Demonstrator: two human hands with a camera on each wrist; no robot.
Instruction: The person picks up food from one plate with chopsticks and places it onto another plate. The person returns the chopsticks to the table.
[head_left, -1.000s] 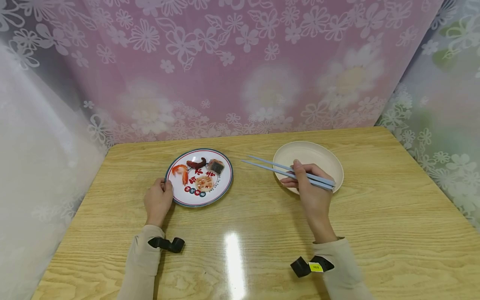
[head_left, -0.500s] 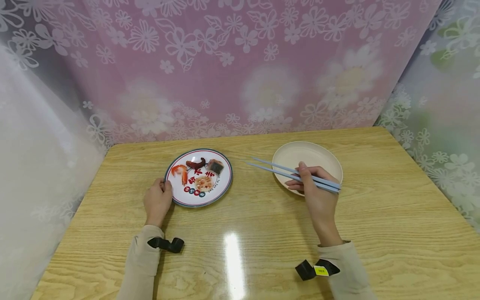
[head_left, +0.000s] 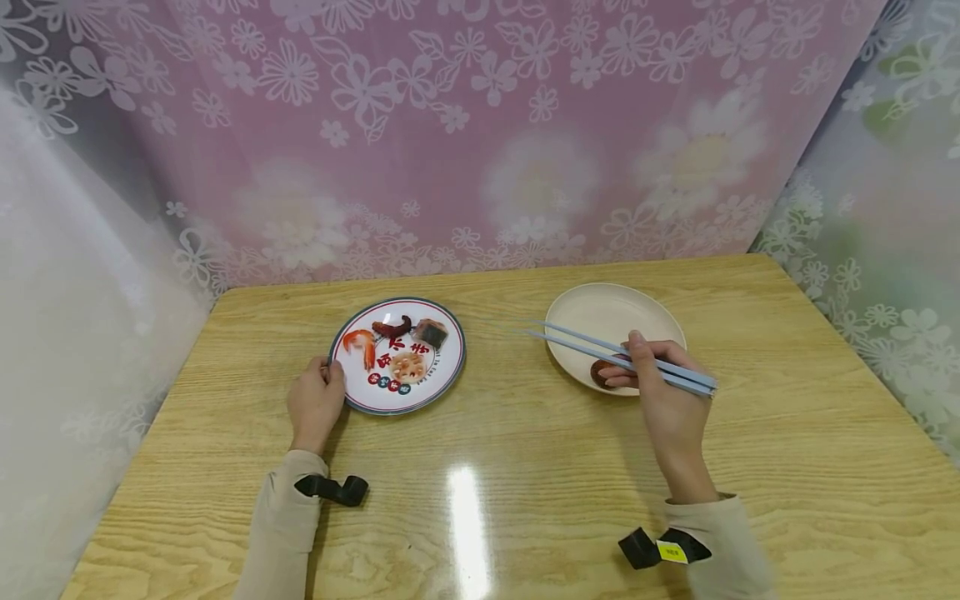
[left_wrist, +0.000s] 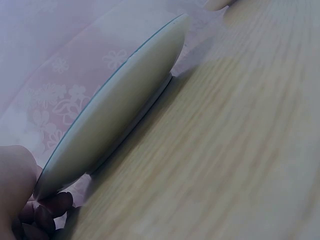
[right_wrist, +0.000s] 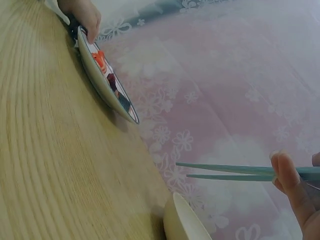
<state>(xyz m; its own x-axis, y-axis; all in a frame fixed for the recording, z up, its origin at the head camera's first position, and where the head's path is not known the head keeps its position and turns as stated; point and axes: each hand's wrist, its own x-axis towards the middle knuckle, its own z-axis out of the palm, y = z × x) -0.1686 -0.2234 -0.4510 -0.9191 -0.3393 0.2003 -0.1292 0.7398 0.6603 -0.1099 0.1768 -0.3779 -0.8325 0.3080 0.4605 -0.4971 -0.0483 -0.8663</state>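
My left hand (head_left: 315, 400) pinches the left rim of a white plate (head_left: 446, 367) with a blue-green edge, thumb on top, fingers underneath. On that plate lie a shrimp (head_left: 368, 350), a dark red curved piece (head_left: 390, 329), a block with a dark band (head_left: 432, 333) and a lotus root slice (head_left: 408, 367). In my right hand (head_left: 667, 408) is a pair of pale blue chopsticks (head_left: 581, 339), tips slightly apart with nothing between them. They extend over a cream plate (head_left: 588, 308). A round brown piece (head_left: 600, 373) sits there, partly hidden by my fingers.
Both plates stand on a wood-grain table (head_left: 510, 433). Flower-patterned cloth (head_left: 480, 167) hangs behind it, with more on both sides. A black wrist camera (head_left: 348, 490) is strapped on each sleeve.
My right hand has moved right with the chopsticks, so their tips now reach just past the cream plate's left rim. The brown piece has come into view. My left hand stays put.
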